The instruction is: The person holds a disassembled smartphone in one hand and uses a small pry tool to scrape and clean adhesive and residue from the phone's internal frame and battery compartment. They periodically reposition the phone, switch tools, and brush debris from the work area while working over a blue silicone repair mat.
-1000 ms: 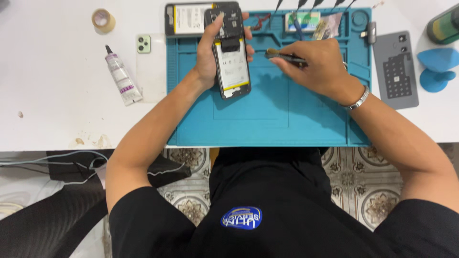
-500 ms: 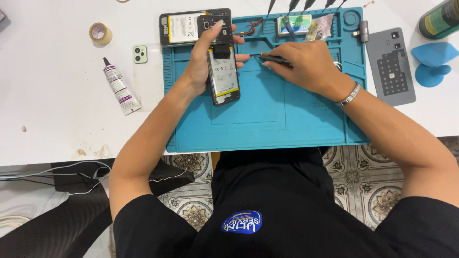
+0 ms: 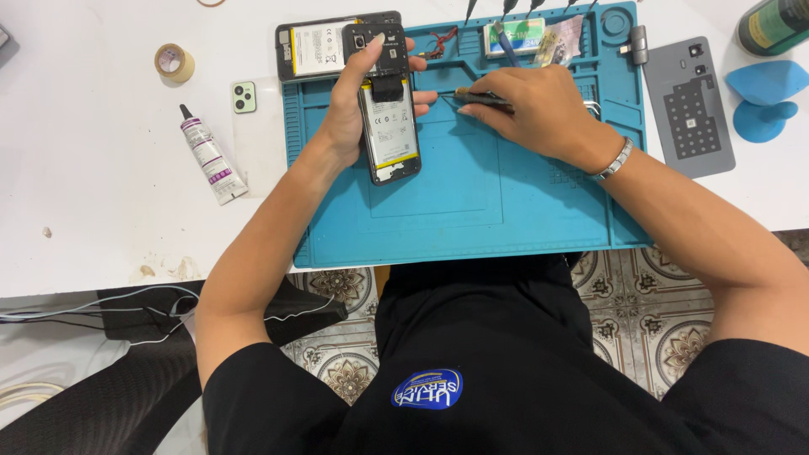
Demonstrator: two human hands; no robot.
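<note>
The white table (image 3: 101, 211) carries a blue repair mat (image 3: 489, 211) whose near edge lies close to the table's front edge; the mat's central field below both hands is bare. Both forearms reach forward from the body onto the mat. The left hand (image 3: 350, 114) is wrapped around an opened smartphone (image 3: 389, 126), its back removed and battery exposed, held lengthwise over the mat's left half; the fingers curl round the right edge, the thumb lies along the left side. The right hand (image 3: 535, 109), palm down with a metal bracelet (image 3: 613, 160) at the wrist, has its fingers pressed together in a pinch on a dark screwdriver (image 3: 480, 99), whose tip points left toward the phone without touching it. A second opened phone (image 3: 324, 49) lies at the mat's far left corner, just beyond the held one. Left of the mat lie a glue tube (image 3: 211, 156), a tape roll (image 3: 174, 62) and a small green camera cover (image 3: 244, 97), well apart from the hands. Right of the mat rests a grey back panel (image 3: 689, 105).
</note>
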